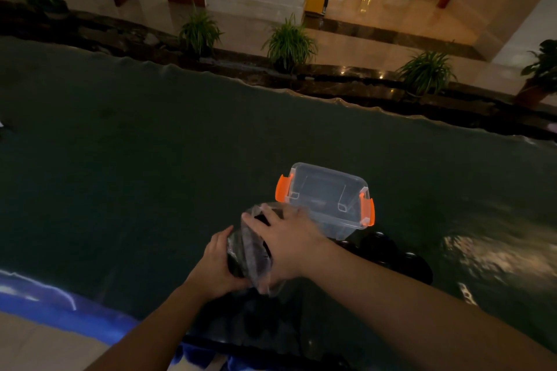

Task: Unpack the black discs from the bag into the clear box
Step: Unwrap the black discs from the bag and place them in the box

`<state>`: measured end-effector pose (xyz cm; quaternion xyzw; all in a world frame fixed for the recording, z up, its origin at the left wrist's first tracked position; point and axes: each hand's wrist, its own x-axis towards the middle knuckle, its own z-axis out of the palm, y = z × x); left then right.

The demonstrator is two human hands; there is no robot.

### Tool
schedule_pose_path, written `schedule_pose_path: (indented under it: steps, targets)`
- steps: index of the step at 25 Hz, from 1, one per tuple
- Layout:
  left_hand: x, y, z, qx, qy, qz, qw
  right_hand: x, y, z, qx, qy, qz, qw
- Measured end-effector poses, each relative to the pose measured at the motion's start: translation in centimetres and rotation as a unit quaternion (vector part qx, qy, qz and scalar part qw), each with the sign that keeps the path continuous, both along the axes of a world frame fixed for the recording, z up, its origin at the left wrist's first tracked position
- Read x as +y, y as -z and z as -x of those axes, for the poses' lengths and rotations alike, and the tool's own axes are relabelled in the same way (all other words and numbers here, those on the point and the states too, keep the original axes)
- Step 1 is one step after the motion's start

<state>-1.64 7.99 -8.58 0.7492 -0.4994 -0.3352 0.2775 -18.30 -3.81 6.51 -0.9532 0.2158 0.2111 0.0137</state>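
A clear plastic bag [251, 253] with dark discs inside is held above the dark table, just in front of the clear box. My left hand [215, 265] grips the bag's lower left side. My right hand [286, 242] lies over the bag's right side with the fingers spread and holds it. The clear box [327, 197] with orange latches stands just behind my right hand; its lid looks shut. Several black discs [391, 253] lie on the table to the right of the box, partly hidden behind my right forearm.
The table [150, 159] wears a dark green cloth; its far edge runs from the upper left down to the right. Potted plants [289, 42] stand on the floor beyond it. A blue cloth [60, 301] hangs at the near left edge.
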Motion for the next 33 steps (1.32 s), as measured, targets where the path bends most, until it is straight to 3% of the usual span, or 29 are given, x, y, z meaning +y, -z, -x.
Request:
schedule_pose_path:
  steps: [8,17,21,25,29,33]
  targets:
    - [-3.8,2.0,1.4,0.064,0.020,0.044,0.997,-0.5,-2.3,0.2,-0.008,0.026,-0.009,1.000]
    - [-4.1,2.1,3.0,0.148,-0.017,0.125,0.981,-1.8,-0.8,-0.7,-0.042,0.065,-0.096,0.992]
    - [-3.9,-0.2,2.0,0.064,0.006,0.137,0.988,-3.0,0.6,-0.8,-0.051,0.050,-0.107,0.992]
    - [-3.4,-2.3,-0.3,-0.078,0.064,0.087,0.991,-3.2,1.8,-0.4,-0.095,0.040,-0.107,0.989]
    - [-2.6,-3.1,-2.0,-0.240,0.146,0.075,0.957,-2.5,4.3,0.7,-0.122,0.014,-0.099,0.987]
    - [-2.0,-2.5,-2.7,-0.323,0.224,0.042,0.919,-1.2,6.9,1.3,-0.140,0.025,-0.146,0.979]
